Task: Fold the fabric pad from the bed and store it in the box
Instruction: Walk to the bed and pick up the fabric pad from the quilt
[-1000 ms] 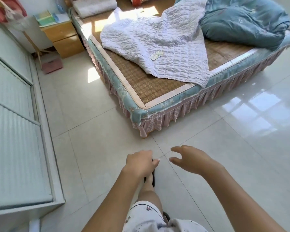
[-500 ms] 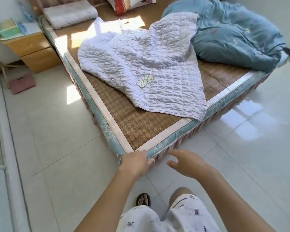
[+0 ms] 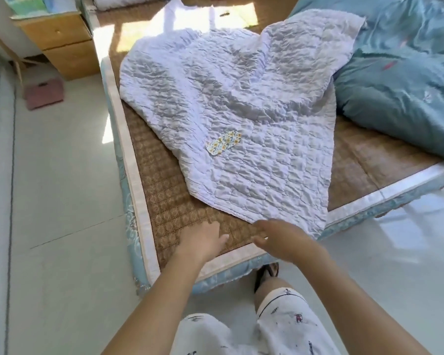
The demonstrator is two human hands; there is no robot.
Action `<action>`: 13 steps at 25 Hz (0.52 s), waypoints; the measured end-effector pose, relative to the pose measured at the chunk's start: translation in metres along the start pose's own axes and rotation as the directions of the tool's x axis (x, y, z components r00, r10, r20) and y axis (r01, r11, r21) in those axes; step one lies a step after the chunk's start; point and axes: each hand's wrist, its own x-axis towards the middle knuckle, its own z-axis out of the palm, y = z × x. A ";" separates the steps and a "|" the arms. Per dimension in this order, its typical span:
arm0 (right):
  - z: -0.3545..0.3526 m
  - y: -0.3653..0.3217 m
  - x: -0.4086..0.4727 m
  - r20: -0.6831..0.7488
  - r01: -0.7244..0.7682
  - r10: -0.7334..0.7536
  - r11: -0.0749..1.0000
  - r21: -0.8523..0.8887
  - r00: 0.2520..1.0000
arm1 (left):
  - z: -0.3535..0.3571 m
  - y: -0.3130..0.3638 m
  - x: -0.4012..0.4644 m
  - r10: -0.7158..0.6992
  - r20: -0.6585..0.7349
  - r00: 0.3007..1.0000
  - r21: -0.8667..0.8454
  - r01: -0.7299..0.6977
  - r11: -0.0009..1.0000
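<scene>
A white quilted fabric pad (image 3: 241,103) lies spread and wrinkled across the bed (image 3: 164,201), with a small yellow-patterned patch (image 3: 224,143) near its middle. Its near corner hangs toward the bed's foot edge. My left hand (image 3: 203,239) hovers over the woven mat just short of the pad's near edge, fingers loosely curled and holding nothing. My right hand (image 3: 280,239) is at the pad's near edge, fingers apart, empty; whether it touches the fabric is unclear. No box is in view.
A rumpled blue duvet (image 3: 405,80) fills the bed's right side. A wooden nightstand (image 3: 64,44) stands at the far left, with a pink flat object (image 3: 45,93) on the tiled floor (image 3: 62,201) beside it. My legs stand at the bed's corner.
I have walked up to the bed. Both hands went from above the floor to over the bed's near corner, reaching the pad's edge.
</scene>
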 end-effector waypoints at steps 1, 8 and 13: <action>-0.016 0.019 0.017 0.022 0.013 -0.013 1.000 -0.013 1.000 | -0.010 0.015 0.020 -0.012 0.007 1.000 -0.026 0.012 1.000; -0.079 0.099 0.156 0.104 0.086 -0.078 0.993 -0.078 0.992 | -0.066 0.044 0.167 -0.043 -0.013 0.999 -0.059 0.042 0.997; -0.055 0.124 0.298 0.095 0.129 -0.116 0.980 -0.149 0.989 | -0.067 0.006 0.318 -0.083 0.006 0.996 0.026 0.083 0.996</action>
